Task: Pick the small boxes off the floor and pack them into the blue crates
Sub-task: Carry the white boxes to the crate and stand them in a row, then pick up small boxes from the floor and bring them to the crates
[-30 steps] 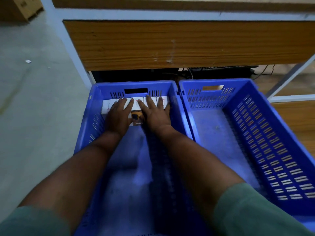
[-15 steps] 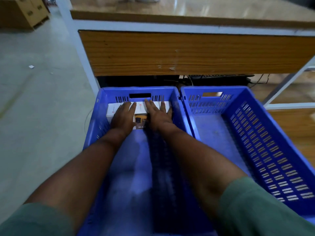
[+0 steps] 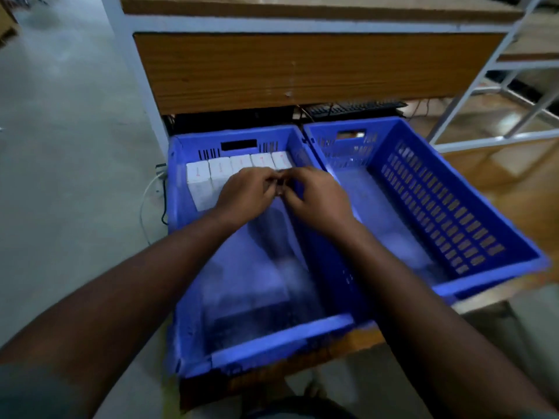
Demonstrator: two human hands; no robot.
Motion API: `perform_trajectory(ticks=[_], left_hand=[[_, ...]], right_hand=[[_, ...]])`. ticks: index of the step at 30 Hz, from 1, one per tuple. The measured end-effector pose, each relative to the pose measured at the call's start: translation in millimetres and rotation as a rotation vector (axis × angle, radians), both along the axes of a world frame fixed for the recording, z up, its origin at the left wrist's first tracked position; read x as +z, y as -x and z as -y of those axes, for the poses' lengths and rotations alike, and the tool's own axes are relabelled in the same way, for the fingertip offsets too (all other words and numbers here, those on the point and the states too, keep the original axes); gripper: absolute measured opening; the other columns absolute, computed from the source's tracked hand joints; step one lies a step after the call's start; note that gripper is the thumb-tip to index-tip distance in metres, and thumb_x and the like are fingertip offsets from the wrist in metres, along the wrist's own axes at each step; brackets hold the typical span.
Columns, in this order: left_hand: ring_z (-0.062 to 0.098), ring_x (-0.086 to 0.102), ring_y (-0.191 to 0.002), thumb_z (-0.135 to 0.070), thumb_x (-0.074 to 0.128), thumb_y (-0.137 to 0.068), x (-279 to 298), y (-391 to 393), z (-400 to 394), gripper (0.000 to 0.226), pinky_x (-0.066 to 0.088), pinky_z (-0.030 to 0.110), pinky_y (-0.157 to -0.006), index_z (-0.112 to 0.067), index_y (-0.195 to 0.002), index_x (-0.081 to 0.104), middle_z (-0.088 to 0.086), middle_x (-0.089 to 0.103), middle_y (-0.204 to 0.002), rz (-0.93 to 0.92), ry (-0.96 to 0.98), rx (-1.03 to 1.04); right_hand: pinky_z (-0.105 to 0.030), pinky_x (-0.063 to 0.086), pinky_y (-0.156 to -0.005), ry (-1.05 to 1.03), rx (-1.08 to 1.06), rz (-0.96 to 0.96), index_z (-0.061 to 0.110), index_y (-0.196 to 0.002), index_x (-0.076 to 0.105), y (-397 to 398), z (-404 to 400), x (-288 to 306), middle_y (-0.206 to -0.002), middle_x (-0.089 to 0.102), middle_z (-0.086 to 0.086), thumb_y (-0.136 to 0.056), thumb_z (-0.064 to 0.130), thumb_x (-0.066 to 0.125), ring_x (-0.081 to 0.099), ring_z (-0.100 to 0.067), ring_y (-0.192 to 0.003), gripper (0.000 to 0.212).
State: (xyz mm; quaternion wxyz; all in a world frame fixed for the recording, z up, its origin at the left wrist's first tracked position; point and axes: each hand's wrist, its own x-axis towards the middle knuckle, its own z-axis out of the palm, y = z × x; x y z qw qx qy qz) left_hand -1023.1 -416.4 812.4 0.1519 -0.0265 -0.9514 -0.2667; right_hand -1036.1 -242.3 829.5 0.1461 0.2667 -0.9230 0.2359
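While both hands meet over the left crate (image 3: 193, 343), the main risk lies in the small dark item (image 3: 279, 184) pinched between them. The left hand (image 3: 245, 196) and right hand (image 3: 314, 201) have their fingers curled inward and close on this item from either side; blur hides what it is and how firmly it is held. A slip here would probably drop it onto the bare crate floor, or onto the row of white boxes (image 3: 239, 167) just behind the hands, knocking that row out of line.

The row stands upright, five across, packed side by side against the far wall of the left crate. It appears to fill that wall's width, so forcing another box into the same row could jam or tip a neighbour; a second row in front looks the safer choice. The forearms cross the crate's open middle and could brush its side walls.

The right crate (image 3: 496, 267), touching the left one, holds no boxes. Both crates appear to rest on a low wooden board (image 3: 357, 343). Beyond them stands a worktop (image 3: 302, 13) with a wooden front panel; a keyboard (image 3: 357, 107) and cables lie in the gap beneath it, just behind the crates, apart from the hands. No boxes show on the visible floor (image 3: 66, 176); judged so, packing is at an early stage.
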Motion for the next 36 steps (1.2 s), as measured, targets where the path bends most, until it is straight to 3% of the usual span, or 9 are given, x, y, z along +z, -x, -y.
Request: perform_trajectory(ticks=[4,8,12,15,19,23,29,33,36], left_hand=[[0.020,0.069,-0.103,-0.022,0.063,-0.083,18,-28,-40,0.034,0.054,0.033,-0.088,-0.027,-0.116,0.073,-0.003,0.076,-0.110,-0.013,0.006,-0.201],[0.020,0.068,-0.108,-0.030,0.060,-0.089,40,-74,-84,0.032,0.053,0.037,-0.094,-0.021,-0.117,0.073,-0.003,0.075,-0.115,-0.120,0.014,-0.358],[0.018,0.068,-0.109,-0.028,0.060,-0.097,53,-138,-142,0.028,0.055,0.041,-0.094,-0.017,-0.120,0.072,-0.002,0.074,-0.116,-0.198,-0.040,-0.571],[0.017,0.069,-0.103,-0.027,0.060,-0.095,50,-201,-188,0.027,0.055,0.035,-0.089,-0.018,-0.117,0.073,-0.003,0.076,-0.111,-0.266,-0.046,-0.711],[0.017,0.071,-0.096,-0.022,0.064,-0.093,12,-303,-245,0.025,0.055,0.032,-0.085,-0.014,-0.115,0.073,0.002,0.076,-0.106,-0.162,-0.045,-1.006],[0.018,0.070,-0.101,-0.032,0.057,-0.093,-50,-415,-282,0.030,0.057,0.037,-0.085,-0.020,-0.117,0.071,-0.001,0.075,-0.109,0.064,0.041,-1.234],[0.021,0.069,-0.106,-0.036,0.057,-0.094,-117,-552,-297,0.031,0.058,0.040,-0.083,-0.031,-0.122,0.067,-0.004,0.074,-0.115,0.373,0.252,-1.497],[0.016,0.068,-0.107,-0.034,0.056,-0.097,-149,-619,-278,0.032,0.053,0.028,-0.080,-0.030,-0.128,0.065,-0.005,0.072,-0.117,0.492,0.368,-1.658],[0.014,0.067,-0.107,-0.030,0.056,-0.099,-163,-660,-249,0.033,0.056,0.034,-0.085,-0.026,-0.131,0.064,-0.006,0.071,-0.117,0.577,0.393,-1.750]], right_hand=[[-0.034,0.051,-0.079,0.090,-0.111,-0.018,0.026,-0.115,0.073,-64,-36,10,-0.108,0.075,0.002,-0.091,0.035,0.065,0.068,-0.024,-0.097,0.026],[-0.036,0.056,-0.077,0.268,-0.212,-0.097,0.027,-0.109,0.074,-144,-78,20,-0.102,0.074,0.007,-0.094,0.032,0.065,0.069,-0.016,-0.086,0.018],[-0.036,0.055,-0.081,0.444,-0.315,-0.216,0.018,-0.111,0.074,-241,-128,16,-0.102,0.074,0.005,-0.098,0.019,0.066,0.069,-0.014,-0.087,0.016],[-0.035,0.053,-0.086,0.367,-0.459,-0.267,0.014,-0.110,0.075,-328,-175,-4,-0.103,0.073,0.002,-0.097,0.014,0.067,0.067,-0.016,-0.089,0.015],[-0.035,0.055,-0.084,0.368,-0.751,-0.175,0.013,-0.108,0.075,-463,-215,-54,-0.102,0.072,-0.001,-0.096,0.010,0.066,0.067,-0.017,-0.087,0.015],[-0.028,0.053,-0.080,0.440,-1.059,-0.026,0.014,-0.105,0.076,-610,-206,-103,-0.099,0.073,0.001,-0.093,0.006,0.068,0.066,-0.012,-0.086,0.016],[-0.036,0.058,-0.078,0.555,-1.524,0.204,0.023,-0.107,0.076,-784,-153,-165,-0.102,0.073,0.005,-0.095,0.019,0.068,0.068,-0.006,-0.086,0.015],[-0.032,0.059,-0.077,0.624,-1.785,0.201,0.021,-0.107,0.077,-861,-92,-184,-0.101,0.074,0.003,-0.095,0.019,0.068,0.068,-0.008,-0.084,0.015],[-0.033,0.059,-0.079,0.677,-1.933,0.194,0.022,-0.105,0.077,-903,-45,-197,-0.101,0.075,0.005,-0.094,0.020,0.067,0.069,-0.010,-0.083,0.015]])
